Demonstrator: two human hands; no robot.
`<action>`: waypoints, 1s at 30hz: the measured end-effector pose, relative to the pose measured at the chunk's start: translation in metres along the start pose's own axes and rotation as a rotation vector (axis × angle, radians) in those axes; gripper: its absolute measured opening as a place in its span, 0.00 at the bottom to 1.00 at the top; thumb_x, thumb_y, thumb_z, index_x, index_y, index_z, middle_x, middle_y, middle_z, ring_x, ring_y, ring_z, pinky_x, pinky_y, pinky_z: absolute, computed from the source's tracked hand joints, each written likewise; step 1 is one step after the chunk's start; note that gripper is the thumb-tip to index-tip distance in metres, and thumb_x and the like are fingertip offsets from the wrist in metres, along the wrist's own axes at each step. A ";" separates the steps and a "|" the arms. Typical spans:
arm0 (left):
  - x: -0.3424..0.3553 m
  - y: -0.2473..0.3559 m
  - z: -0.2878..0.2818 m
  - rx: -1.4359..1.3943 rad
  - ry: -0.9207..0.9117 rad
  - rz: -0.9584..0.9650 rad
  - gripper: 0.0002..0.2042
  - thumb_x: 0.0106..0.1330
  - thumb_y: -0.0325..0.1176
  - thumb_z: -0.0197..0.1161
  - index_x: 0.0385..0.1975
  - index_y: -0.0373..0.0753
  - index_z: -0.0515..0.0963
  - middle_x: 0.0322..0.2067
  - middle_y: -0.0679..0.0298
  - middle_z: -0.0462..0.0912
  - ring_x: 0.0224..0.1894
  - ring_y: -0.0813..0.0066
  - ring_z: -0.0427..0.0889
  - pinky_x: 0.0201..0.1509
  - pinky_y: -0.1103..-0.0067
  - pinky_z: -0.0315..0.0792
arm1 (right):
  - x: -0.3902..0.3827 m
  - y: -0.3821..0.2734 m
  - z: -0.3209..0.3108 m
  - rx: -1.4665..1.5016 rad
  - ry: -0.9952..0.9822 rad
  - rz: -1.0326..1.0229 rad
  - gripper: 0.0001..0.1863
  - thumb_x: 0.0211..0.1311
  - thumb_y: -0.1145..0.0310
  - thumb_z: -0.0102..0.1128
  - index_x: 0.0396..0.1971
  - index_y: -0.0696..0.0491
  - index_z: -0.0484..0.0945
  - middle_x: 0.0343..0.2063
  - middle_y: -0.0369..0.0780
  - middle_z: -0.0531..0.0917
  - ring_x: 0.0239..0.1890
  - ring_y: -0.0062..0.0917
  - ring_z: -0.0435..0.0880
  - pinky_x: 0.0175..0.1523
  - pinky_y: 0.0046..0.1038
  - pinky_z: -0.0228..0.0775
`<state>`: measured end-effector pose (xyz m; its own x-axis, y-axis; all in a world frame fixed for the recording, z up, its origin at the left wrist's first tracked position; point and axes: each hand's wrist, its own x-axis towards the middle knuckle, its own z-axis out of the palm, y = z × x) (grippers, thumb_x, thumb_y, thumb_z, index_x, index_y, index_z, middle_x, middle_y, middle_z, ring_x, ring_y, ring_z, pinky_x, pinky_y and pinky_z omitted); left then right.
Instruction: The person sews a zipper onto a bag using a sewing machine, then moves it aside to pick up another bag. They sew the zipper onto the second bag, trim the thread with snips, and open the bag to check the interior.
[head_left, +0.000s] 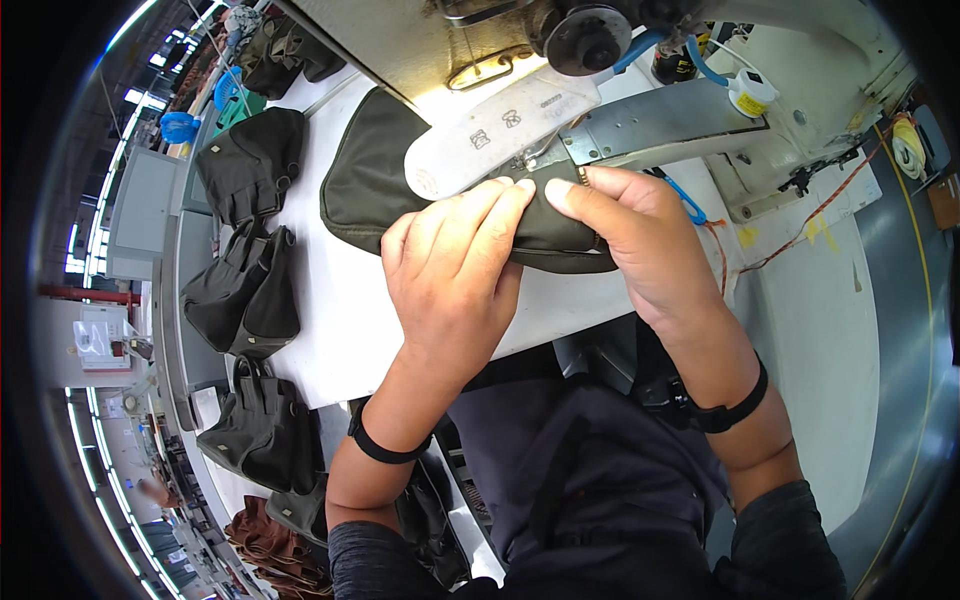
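Forearms: both enter from the lower edge, a black wristband on the right one, a similar band on the left.
Left hand: I see its fingers extended close together over the fabric; thumb partly hidden, so I cannot tell whether it grips or only presses.
Right hand: thumb on top, index finger bent at the far edge; I log it as holding the right end. Other fingers hidden.
Dark green bag: under both hands at the sewing machine, its left part spreading over the white table.
Sewing machine: white rounded guard above the bag; grey metal arm running right.
Beside right hand: blue-handled tool.
Left side: three dark bags in a row; brown pieces heaped below.
Far left: I note strip lights.
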<state>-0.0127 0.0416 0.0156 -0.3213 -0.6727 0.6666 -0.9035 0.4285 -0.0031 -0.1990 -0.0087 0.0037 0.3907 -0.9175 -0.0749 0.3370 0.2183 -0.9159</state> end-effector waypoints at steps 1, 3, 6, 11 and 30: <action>0.000 -0.001 0.001 0.000 0.001 0.000 0.30 0.46 0.22 0.69 0.55 0.45 0.84 0.52 0.70 0.86 0.52 0.72 0.81 0.58 0.71 0.68 | 0.001 0.000 0.000 -0.001 0.000 0.000 0.10 0.74 0.68 0.62 0.43 0.59 0.86 0.38 0.32 0.87 0.40 0.11 0.81 0.48 0.19 0.73; 0.001 -0.004 0.002 -0.005 0.002 -0.006 0.30 0.46 0.22 0.69 0.55 0.45 0.84 0.52 0.70 0.86 0.50 0.72 0.81 0.58 0.70 0.68 | 0.002 -0.001 0.001 0.005 0.005 0.000 0.10 0.74 0.68 0.62 0.42 0.59 0.86 0.37 0.31 0.87 0.40 0.10 0.81 0.48 0.18 0.73; 0.001 -0.004 0.000 -0.019 -0.028 -0.028 0.29 0.48 0.22 0.72 0.56 0.46 0.84 0.52 0.70 0.87 0.53 0.68 0.83 0.59 0.71 0.68 | 0.003 0.000 0.007 0.027 0.064 -0.029 0.14 0.72 0.66 0.62 0.26 0.58 0.83 0.25 0.27 0.79 0.29 0.08 0.72 0.36 0.20 0.67; -0.001 -0.006 0.001 0.028 -0.020 0.017 0.31 0.47 0.20 0.71 0.57 0.47 0.84 0.54 0.70 0.87 0.53 0.67 0.82 0.59 0.70 0.68 | 0.002 -0.005 0.009 -0.025 0.099 -0.040 0.12 0.73 0.67 0.63 0.30 0.59 0.84 0.27 0.28 0.82 0.31 0.09 0.76 0.39 0.18 0.69; -0.002 -0.022 0.007 0.026 0.056 0.113 0.27 0.49 0.21 0.70 0.53 0.49 0.87 0.53 0.71 0.87 0.51 0.68 0.82 0.55 0.71 0.68 | -0.011 -0.041 -0.002 -0.300 0.181 -0.155 0.12 0.73 0.71 0.57 0.49 0.62 0.81 0.17 0.32 0.77 0.18 0.11 0.69 0.24 0.19 0.61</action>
<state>0.0059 0.0286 0.0090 -0.4054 -0.5861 0.7016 -0.8699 0.4833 -0.0989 -0.2184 -0.0081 0.0411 0.1878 -0.9818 0.0294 0.1037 -0.0099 -0.9946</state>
